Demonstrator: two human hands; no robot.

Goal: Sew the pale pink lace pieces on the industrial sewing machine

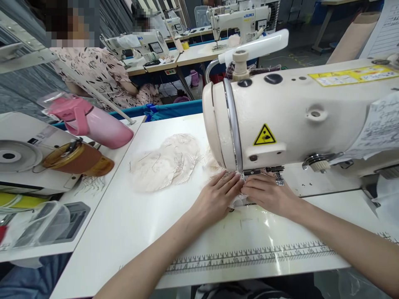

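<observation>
A white sewing machine head (286,120) stands over my hands, and its front end hides the needle. Thin, cream lace-like fabric (237,202) lies under the machine's foot, mostly covered by my fingers. My left hand (220,194) rests on this fabric left of the foot, its fingers stretched out and lying flat. Close against it on the right, my right hand (270,194) has its fingers bent together on the fabric's edge; the fingertips are partly hidden. More cream fabric pieces (168,164) with loose threads lie flat to the left.
A pink bottle (96,122) and an amber cup (77,160) stand on the left side table, near a clear plastic box (56,224). A ruler strip (249,257) runs along the front edge. Behind are a seated person (93,74) and other sewing machines (243,23).
</observation>
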